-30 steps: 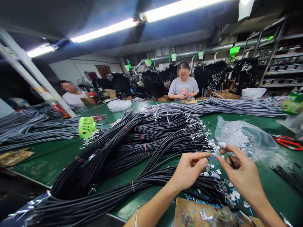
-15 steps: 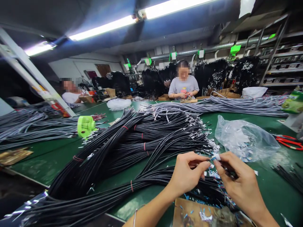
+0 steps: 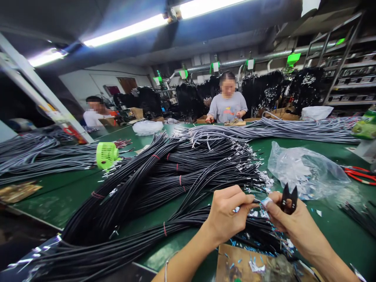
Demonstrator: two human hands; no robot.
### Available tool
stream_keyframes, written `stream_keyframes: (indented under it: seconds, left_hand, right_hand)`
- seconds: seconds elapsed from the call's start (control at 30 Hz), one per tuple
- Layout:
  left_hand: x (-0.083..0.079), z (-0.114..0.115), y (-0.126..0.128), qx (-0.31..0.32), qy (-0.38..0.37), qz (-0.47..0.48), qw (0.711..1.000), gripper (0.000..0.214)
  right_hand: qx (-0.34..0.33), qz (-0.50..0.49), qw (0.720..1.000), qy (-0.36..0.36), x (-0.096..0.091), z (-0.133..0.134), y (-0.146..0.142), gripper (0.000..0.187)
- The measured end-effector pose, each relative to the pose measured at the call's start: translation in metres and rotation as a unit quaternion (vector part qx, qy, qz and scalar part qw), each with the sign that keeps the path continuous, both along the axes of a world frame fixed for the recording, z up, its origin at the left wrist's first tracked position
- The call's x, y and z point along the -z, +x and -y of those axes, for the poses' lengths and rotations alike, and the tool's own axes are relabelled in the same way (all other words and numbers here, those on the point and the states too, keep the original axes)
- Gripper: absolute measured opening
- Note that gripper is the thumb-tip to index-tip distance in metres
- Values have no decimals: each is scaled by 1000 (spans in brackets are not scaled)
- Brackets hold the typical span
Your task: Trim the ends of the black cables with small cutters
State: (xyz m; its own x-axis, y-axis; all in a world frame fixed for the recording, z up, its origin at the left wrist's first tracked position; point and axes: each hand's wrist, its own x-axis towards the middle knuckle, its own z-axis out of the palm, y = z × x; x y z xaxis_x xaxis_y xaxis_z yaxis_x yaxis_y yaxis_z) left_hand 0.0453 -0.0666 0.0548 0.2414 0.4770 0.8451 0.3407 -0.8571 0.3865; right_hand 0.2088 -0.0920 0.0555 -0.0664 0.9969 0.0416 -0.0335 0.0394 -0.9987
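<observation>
The left hand (image 3: 227, 213) pinches a thin black cable (image 3: 249, 202) between thumb and forefinger, closed tight on it. The cable's long axis runs nearly level, left to right across the view, and its free end points right toward the right hand (image 3: 289, 223). That end sits just above the green table (image 3: 337, 231), in front of the big pile of black cables (image 3: 164, 176). It looks slim and dark, with a small pale tip that seems to be a white sleeve or terminal (image 3: 266, 201), though it is too small to be sure.

The right hand's thumb and forefinger are closed on that pale tip, touching it. The same hand also carries black snips (image 3: 289, 199) upright in the palm, blades pointing up and parted in a narrow V.

Below the hands lie blue and white wire scraps (image 3: 258, 266) on a brown board (image 3: 235, 262). A clear plastic bag (image 3: 305, 172) sits just beyond the right hand, and red-handled scissors (image 3: 360, 175) lie farther right. A green fan (image 3: 106, 155) stands on the left, near grey cables (image 3: 44, 156). A person in a grey shirt (image 3: 227, 106) sits at the far edge of the table.
</observation>
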Motion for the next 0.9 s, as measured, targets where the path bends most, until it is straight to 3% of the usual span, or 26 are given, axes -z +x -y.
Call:
stream_keyframes:
  seconds: [0.17, 0.33, 0.57, 0.9]
  left_hand:
    - [-3, 3, 1, -31, 11, 23, 999, 5]
    - [-6, 6, 0, -49, 21, 55, 997, 5]
    - [-6, 6, -3, -54, 33, 47, 997, 7]
    - [-6, 7, -2, -59, 37, 38, 997, 8]
  right_hand:
    - [78, 136, 979, 130, 4, -1, 1, 30]
    - [113, 136, 974, 140, 10, -4, 6, 44]
    - [79, 215, 957, 177, 4, -1, 9, 37]
    - [54, 223, 948, 222, -3, 2, 5, 27]
